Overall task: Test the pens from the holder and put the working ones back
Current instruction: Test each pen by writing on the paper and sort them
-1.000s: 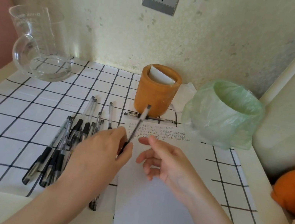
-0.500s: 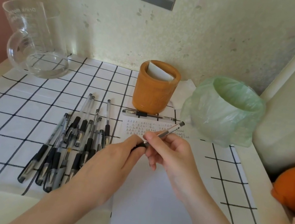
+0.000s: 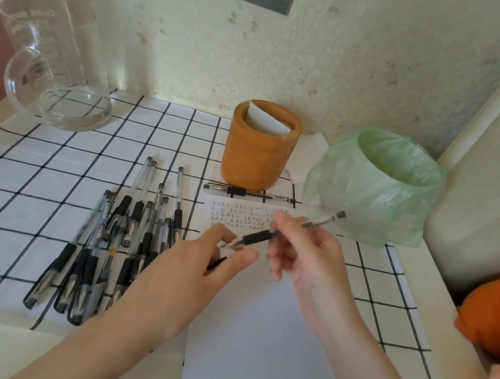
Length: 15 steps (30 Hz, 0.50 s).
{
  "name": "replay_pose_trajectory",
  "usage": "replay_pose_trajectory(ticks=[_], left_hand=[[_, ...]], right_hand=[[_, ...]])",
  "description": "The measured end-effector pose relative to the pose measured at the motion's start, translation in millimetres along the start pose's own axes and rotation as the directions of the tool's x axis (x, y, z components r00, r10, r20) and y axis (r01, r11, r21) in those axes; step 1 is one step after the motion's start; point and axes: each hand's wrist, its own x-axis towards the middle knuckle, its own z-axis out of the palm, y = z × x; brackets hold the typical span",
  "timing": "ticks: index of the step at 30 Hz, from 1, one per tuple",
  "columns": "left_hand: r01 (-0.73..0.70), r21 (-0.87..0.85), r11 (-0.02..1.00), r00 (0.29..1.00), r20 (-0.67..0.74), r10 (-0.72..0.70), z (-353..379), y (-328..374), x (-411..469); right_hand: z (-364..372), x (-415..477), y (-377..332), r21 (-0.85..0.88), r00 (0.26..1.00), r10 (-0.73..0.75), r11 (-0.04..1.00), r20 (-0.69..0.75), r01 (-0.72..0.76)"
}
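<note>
- My right hand (image 3: 309, 259) pinches a slim clear-barrelled pen (image 3: 284, 231) with a black rubber sleeve, tip bare, above the white paper (image 3: 256, 339).
- My left hand (image 3: 194, 276) has its grip closed on a small dark piece, likely the cap.
- Glossy capped pens (image 3: 107, 245) lie heaped left of the paper on the checked cloth (image 3: 9, 198).
- The round, matte orange holder (image 3: 259, 148) stands at the tabletop's back edge, one pen (image 3: 249, 193) lying before it.

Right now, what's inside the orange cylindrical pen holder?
Only a folded white paper slip shows inside the orange cylindrical pen holder; no pens stick out. Its wall hides the bottom.
</note>
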Motion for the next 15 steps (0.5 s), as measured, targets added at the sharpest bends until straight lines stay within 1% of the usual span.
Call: replay_pose_trajectory(ticks=[3, 5, 8, 10, 12, 15], left_hand=[[-0.012, 0.078, 0.997, 1.000, -0.008, 0.013, 0.5, -3.7, -0.7], [-0.044, 0.121, 0.992, 0.999, 0.019, 0.042, 2.6, -6.7, -1.3], [-0.097, 0.216, 0.972, 0.991, 0.109, 0.075, 7.0, -10.1, -1.6], [-0.144, 0.276, 0.950, 0.982, 0.156, 0.104, 9.2, -12.5, -0.8], [-0.190, 0.341, 0.921, 0.975, 0.172, 0.138, 9.0, -15.6, 0.6], [-0.248, 0.382, 0.890, 0.964, 0.187, 0.188, 10.3, -20.1, 1.9]], right_hand=[[-14.0, 13.1, -5.4, 0.097, 0.988, -0.020, 0.995, -0.156, 0.035], [-20.7, 21.4, -5.7, 0.098, 0.980, -0.024, 0.994, -0.199, 0.044], [-23.2, 34.0, 3.0, 0.067, 0.975, -0.020, 0.997, -0.221, 0.036], [-22.8, 40.3, 7.5, -0.005, 0.971, -0.061, 0.998, -0.230, 0.062], [-24.2, 44.9, 10.5, -0.121, 0.972, -0.123, 0.988, -0.201, 0.099], [-24.9, 49.7, 16.1, -0.241, 0.971, -0.166, 0.963, -0.175, 0.121]])
